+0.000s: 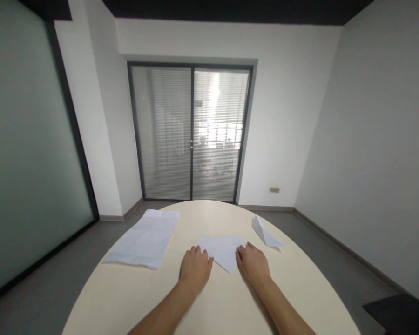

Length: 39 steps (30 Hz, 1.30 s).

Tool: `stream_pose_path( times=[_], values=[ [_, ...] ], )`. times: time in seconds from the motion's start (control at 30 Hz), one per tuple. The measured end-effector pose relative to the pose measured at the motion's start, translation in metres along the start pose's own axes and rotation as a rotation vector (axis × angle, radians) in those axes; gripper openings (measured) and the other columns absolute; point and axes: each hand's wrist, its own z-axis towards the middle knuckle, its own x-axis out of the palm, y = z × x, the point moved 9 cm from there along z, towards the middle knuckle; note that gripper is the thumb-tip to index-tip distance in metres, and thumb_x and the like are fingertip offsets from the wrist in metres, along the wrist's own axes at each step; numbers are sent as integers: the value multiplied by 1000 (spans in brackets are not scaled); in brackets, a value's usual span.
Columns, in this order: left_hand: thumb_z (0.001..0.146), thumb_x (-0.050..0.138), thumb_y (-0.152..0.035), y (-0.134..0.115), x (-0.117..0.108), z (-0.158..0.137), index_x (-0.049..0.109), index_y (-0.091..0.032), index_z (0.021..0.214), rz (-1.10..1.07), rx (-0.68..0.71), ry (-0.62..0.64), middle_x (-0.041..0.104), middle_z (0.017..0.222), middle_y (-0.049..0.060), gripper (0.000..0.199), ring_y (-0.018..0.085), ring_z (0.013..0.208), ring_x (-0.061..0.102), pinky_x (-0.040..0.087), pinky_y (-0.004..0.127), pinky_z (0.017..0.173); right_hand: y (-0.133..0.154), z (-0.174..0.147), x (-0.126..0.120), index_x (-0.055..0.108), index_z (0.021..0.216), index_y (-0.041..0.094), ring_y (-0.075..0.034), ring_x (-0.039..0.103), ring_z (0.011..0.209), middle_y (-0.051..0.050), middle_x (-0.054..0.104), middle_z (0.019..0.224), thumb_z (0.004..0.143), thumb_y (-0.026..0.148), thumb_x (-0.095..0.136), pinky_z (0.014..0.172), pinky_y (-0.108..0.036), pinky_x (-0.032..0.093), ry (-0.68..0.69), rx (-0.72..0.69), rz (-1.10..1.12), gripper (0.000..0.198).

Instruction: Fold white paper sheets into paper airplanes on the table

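Observation:
A partly folded sheet of white paper (222,251) lies on the table in front of me, one corner pointing toward me. My left hand (196,265) is at its left edge, fingers curled and thumb against the paper. At the right edge, my right hand (253,261) has its fingers bent together on the paper. Both hands rest low, close to the tabletop, and their undersides are hidden. Off to the right lies a folded white paper piece (265,232) with a raised crease, touched by neither hand.
The round cream table (209,211) has a curved edge on both sides. White sheets of paper (145,239) lie at its left. A dark flat object (401,311) shows at the lower right, beyond the table. Behind stands a glass door (162,135) with blinds.

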Motion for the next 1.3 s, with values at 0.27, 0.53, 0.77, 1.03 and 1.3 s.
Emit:
stream_pose_path(
  times=[0.27,0.53,0.77,1.03,1.3],
  values=[
    [100,39,-31,8,6,4,69,-16,103,-76,-7,2,66,107,14,34,29,103,57,43,40,84,-3,0,-8,74,82,18,-23,68,87,-12,73,89,92,27,46,76,-29,45,-25,63,23,31],
    [97,46,-24,31,15,14,68,-18,100,-99,-66,-18,65,105,9,22,25,103,56,43,35,82,-26,4,14,73,102,24,-20,67,99,-5,75,103,88,26,49,83,-27,46,-1,98,320,28],
    [95,55,-28,47,19,18,66,-21,91,-222,-116,-66,63,100,3,13,20,99,54,40,30,84,-45,13,27,74,92,22,-20,68,83,-3,76,87,80,26,54,74,-26,47,18,97,527,23],
    [92,61,-27,56,23,21,65,-21,84,-294,-151,-86,66,96,0,11,18,96,56,39,27,84,-56,21,46,64,124,13,-26,59,117,-12,69,119,74,31,60,103,-35,41,-20,29,461,53],
    [89,65,-25,61,23,21,65,-25,108,-347,-189,-77,69,93,-1,20,18,94,59,40,27,84,-59,23,56,60,131,14,-26,55,126,-11,65,130,76,33,60,109,-36,38,44,13,455,58]
  ],
)
